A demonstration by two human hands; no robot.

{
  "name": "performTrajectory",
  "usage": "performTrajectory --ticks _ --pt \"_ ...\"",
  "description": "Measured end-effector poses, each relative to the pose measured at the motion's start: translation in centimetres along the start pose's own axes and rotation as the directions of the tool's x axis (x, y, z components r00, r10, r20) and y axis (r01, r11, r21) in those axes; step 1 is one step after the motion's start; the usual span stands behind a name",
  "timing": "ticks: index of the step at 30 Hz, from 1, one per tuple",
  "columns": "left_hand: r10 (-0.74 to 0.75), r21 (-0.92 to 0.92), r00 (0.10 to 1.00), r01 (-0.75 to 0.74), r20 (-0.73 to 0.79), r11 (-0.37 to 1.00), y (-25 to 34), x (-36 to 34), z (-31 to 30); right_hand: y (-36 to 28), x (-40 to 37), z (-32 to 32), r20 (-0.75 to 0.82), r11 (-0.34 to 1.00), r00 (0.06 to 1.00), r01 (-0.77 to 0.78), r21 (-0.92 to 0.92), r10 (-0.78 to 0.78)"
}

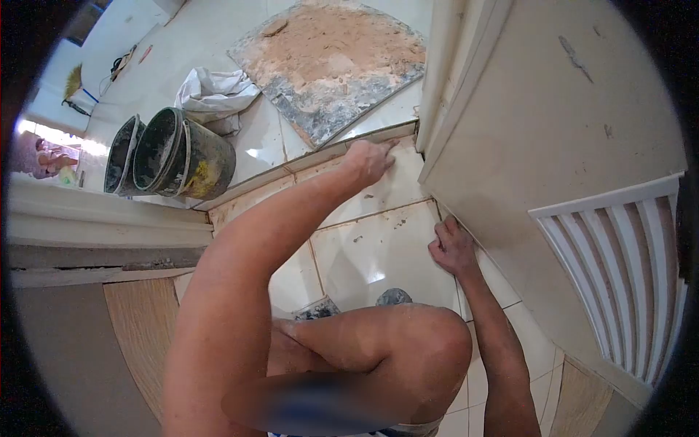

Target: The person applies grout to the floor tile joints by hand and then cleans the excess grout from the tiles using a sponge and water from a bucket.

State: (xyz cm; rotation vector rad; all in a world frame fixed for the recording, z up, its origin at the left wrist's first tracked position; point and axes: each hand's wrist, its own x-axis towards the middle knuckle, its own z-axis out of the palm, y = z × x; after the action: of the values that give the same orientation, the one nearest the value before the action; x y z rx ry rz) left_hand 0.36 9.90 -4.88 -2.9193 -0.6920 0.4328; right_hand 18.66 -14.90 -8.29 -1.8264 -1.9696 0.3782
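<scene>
My left hand (370,162) reaches across the tiled floor to the low step (331,154) in the doorway. Its fingers are drawn together, the foremost touching the step's face near the right corner; anything pinched in them is too small to make out. By the bottom edge of the pale door (539,138), my right hand (454,247) is closed, fingers curled, on the floor tile (386,237). What lies under those fingers is hidden. Brown joint lines run between the glossy cream tiles, with small crumbs on them.
Beyond the step, a grey board (320,116) carries a mound of reddish powder (338,47). Two dirty black buckets (207,164) stand to the left beside a crumpled white sack (211,93). White vent slats (619,269) are set in the door. A person (54,159) shows far left.
</scene>
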Motion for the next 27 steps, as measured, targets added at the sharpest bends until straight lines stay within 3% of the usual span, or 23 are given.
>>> performTrajectory --ticks 1,3,8,10,11,13,15,16,18,19,23,25,27 --pt "-0.057 -0.058 0.997 0.06 0.059 0.997 -0.5 -0.6 0.0 0.0 0.0 -0.1 -0.003 1.0 1.0 0.002 0.001 -0.002" --pt "0.009 0.095 1.0 -0.011 0.018 0.995 -1.2 -3.7 -0.1 -0.3 0.0 0.0 -0.059 1.0 0.998 0.026 0.003 -0.026" --pt "-0.036 0.011 0.992 0.035 0.121 0.999 -1.9 -6.8 -3.0 0.0 0.0 0.2 -0.096 0.997 0.992 0.076 -0.005 -0.077" --pt "0.045 -0.202 0.998 -0.055 -0.054 0.978 -1.6 -7.3 -7.3 0.2 0.2 0.1 -0.13 0.995 0.986 0.1 -0.03 -0.103" --pt "0.041 -0.192 0.997 -0.052 -0.064 0.98 -2.4 -7.0 -8.5 0.3 0.3 0.2 -0.141 0.991 0.982 0.121 -0.048 -0.127" --pt "-0.193 -0.403 0.951 0.083 -0.241 0.911 -4.3 -6.0 -10.2 0.2 0.0 0.3 -0.15 0.987 0.977 0.145 -0.073 -0.155" --pt "-0.354 -0.49 0.863 0.148 -0.36 0.859 -8.1 -4.8 -10.4 0.2 -0.1 0.3 -0.012 1.0 1.0 0.011 0.023 -0.011" --pt "-0.431 -0.54 0.809 0.172 -0.4 0.824 -10.7 -3.8 -9.4 0.2 -0.1 0.3 -0.012 1.0 1.0 0.018 0.014 -0.018" --pt "-0.526 -0.513 0.782 0.318 -0.334 0.797 -15.1 -2.3 -8.0 0.4 0.2 0.4 -0.103 0.994 0.988 0.113 -0.006 -0.113" --pt "-0.53 -0.518 0.776 0.315 -0.342 0.796 -17.1 -1.4 -7.4 0.5 0.3 0.6 -0.148 0.987 0.976 0.158 -0.019 -0.159" --pt "-0.606 -0.572 0.758 0.393 -0.242 0.719 -21.5 3.3 -6.5 0.6 0.3 0.3 -0.116 0.986 0.98 0.154 -0.057 -0.159" --pt "-0.704 -0.564 0.704 0.544 -0.095 0.621 -23.0 6.3 -5.6 0.5 0.0 0.3 -0.114 0.99 0.984 0.134 -0.039 -0.138" --pt "-0.724 -0.526 0.679 0.574 -0.121 0.627 -22.6 7.5 -5.6 0.3 0.2 0.2 -0.078 0.996 0.993 0.093 0.0 -0.093"
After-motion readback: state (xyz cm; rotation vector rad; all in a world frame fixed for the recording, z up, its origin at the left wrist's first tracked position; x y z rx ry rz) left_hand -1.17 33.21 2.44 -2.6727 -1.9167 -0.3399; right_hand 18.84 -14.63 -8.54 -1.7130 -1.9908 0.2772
